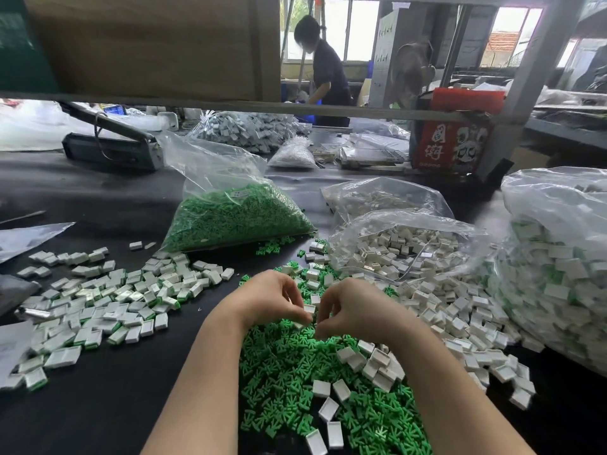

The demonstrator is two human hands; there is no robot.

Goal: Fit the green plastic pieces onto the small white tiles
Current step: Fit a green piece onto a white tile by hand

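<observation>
A loose heap of green plastic pieces point(295, 366) covers the black table in front of me, with small white tiles point(371, 359) scattered on it. My left hand point(272, 298) pinches a small white tile point(309, 308) at its fingertips above the heap. My right hand point(353, 308) is close beside it, fingers curled and pinching something small that I cannot make out. The fingertips of both hands nearly touch.
Fitted white-and-green tiles point(98, 307) are spread at the left. A clear bag of green pieces point(233, 215) lies behind, an open bag of white tiles point(400, 247) at the right, a large bag of fitted tiles point(558, 274) at the far right. A person point(325, 67) works beyond the shelf.
</observation>
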